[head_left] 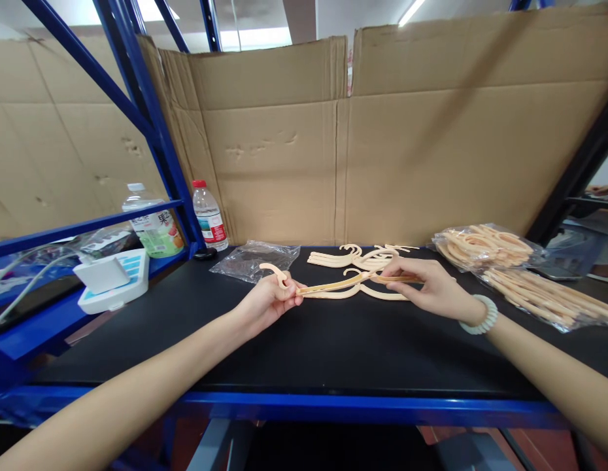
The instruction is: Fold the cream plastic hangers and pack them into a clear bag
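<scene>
My left hand (269, 302) pinches the hook end of a cream plastic hanger piece (333, 285), held just above the black table (304, 347). My right hand (426, 288) grips the other end of the same long piece; a pale bead bracelet sits on that wrist. Under and behind the held piece lie more cream hanger parts (355, 258), loose on the table. The curved hook (274, 269) sticks up past my left fingers.
An empty clear plastic bag (255, 258) lies left of the parts. Bags of more hanger parts (485, 247) and rods (544, 297) sit at the right. Two bottles (209, 214), a white and blue device (112, 278) and blue rack posts stand left. Cardboard walls the back.
</scene>
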`<state>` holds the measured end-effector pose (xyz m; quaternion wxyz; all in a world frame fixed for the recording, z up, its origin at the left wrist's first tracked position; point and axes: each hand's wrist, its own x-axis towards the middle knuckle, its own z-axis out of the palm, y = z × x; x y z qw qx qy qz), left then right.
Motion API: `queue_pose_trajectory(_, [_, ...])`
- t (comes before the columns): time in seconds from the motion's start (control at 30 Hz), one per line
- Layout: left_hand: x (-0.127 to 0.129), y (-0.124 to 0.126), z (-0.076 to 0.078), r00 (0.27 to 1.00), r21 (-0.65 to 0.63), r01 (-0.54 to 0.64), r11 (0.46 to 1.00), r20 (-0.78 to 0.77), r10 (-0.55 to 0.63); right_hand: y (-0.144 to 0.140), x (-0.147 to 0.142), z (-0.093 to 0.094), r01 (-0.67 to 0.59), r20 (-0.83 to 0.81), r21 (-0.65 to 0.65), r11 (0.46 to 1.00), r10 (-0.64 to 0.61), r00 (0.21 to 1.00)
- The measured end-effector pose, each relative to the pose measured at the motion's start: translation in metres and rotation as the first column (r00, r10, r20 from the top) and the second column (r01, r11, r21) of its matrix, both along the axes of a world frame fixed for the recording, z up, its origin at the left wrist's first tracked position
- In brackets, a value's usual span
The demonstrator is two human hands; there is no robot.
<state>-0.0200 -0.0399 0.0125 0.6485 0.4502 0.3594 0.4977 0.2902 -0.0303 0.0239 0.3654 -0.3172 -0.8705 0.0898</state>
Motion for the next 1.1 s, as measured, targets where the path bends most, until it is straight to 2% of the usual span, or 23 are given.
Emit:
queue_pose_trajectory(0.37, [-0.002, 0.003, -0.002, 0.996, 0.054, -0.089, 0.995, 0.011, 0.089, -0.007, -0.011, -0.002, 0.028, -0.023, 0.062, 0.998, -0.026, 0.999])
queue_pose_trajectory(0.5, [0.001, 0.000, 0.000, 0.987, 0.068, -0.161, 0.985, 0.019, 0.160, -0.007, -0.012, -0.003, 0.038, -0.059, 0.091, 0.995, -0.033, 0.998])
queue_pose_trajectory(0.67, [0.003, -0.001, 0.003, 0.970, 0.080, -0.243, 0.967, 0.027, 0.242, -0.006, -0.015, -0.006, 0.034, -0.144, -0.047, 0.998, -0.041, 0.989])
queue_pose_trajectory(0.83, [0.003, 0.001, 0.005, 0.974, 0.056, -0.226, 0.973, 0.015, 0.225, -0.002, -0.013, -0.008, 0.060, -0.243, -0.149, 0.987, -0.095, 0.965])
queue_pose_trajectory(0.9, [0.004, -0.001, 0.006, 0.986, 0.018, -0.169, 0.985, -0.009, 0.169, 0.001, -0.010, -0.008, 0.089, -0.256, -0.147, 0.985, -0.124, 0.959])
queue_pose_trajectory(0.97, [0.005, -0.007, 0.007, 0.995, 0.000, -0.002, 1.000, -0.098, 0.002, 0.003, -0.006, -0.006, 0.116, -0.254, -0.135, 0.984, -0.148, 0.956])
queue_pose_trajectory(1.0, [0.007, -0.012, 0.006, 0.977, 0.030, 0.112, 0.993, -0.188, -0.104, 0.004, -0.004, -0.005, 0.123, -0.246, -0.129, 0.984, -0.152, 0.957])
queue_pose_trajectory(1.03, [0.008, -0.017, 0.006, 0.931, 0.109, 0.226, 0.968, -0.316, -0.182, 0.005, -0.002, -0.004, 0.123, -0.235, -0.126, 0.984, -0.150, 0.960])
queue_pose_trajectory(1.07, [0.011, -0.022, 0.004, 0.861, 0.230, 0.333, 0.914, -0.471, -0.194, 0.005, -0.001, -0.003, 0.114, -0.219, -0.130, 0.985, -0.141, 0.965])
queue_pose_trajectory(1.1, [0.013, -0.027, 0.003, 0.771, 0.375, 0.436, 0.818, -0.625, -0.124, 0.005, -0.001, -0.002, 0.103, -0.204, -0.139, 0.985, -0.130, 0.970])
